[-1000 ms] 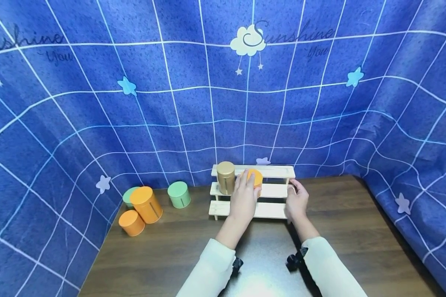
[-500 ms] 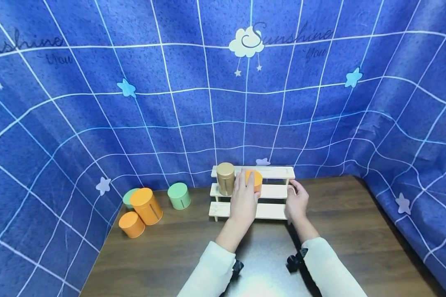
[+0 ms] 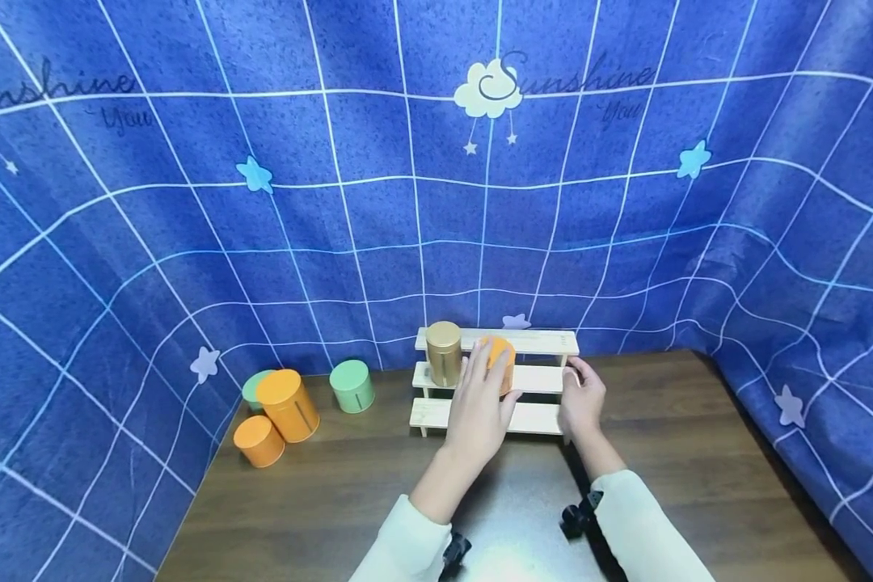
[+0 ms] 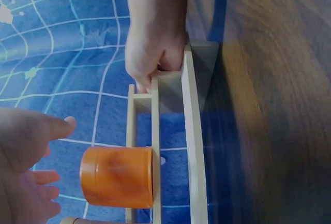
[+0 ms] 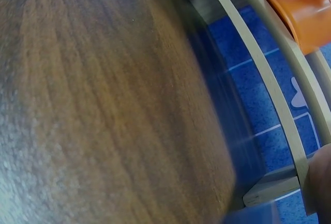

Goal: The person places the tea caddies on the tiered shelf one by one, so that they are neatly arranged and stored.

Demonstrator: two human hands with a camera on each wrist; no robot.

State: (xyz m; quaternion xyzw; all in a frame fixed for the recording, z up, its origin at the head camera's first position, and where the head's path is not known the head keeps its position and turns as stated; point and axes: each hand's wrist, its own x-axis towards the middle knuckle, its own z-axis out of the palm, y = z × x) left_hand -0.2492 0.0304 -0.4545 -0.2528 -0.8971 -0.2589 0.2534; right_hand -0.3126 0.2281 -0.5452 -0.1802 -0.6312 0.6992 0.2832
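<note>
A wooden rack (image 3: 531, 416) with three steps is set near the far side of the brown table (image 3: 335, 501). On its middle step (image 3: 541, 378), an orange can (image 4: 118, 177) is stood upright, just right of a tall gold can (image 3: 444, 356). From the head, the orange can is partly covered by the left hand (image 3: 475, 416), but from the left wrist a gap is seen between them. Nothing is held by the left hand; its fingers are loose and its thumb is held apart. The rack's right end is gripped by the right hand (image 3: 582, 400), with the fingers curled.

At the left of the table, four more cans are seen. A big orange can (image 3: 288, 406) is placed beside a small orange can (image 3: 259, 441), which is nearer. A green can (image 3: 252, 392) is partly hidden behind the big one. Another green can (image 3: 352, 386) is stood between that group and the rack. Both arms are covered by pale sleeves (image 3: 643, 517). At the far side, a blue cloth (image 3: 335, 218) is hung, marked with white lines and stars.
</note>
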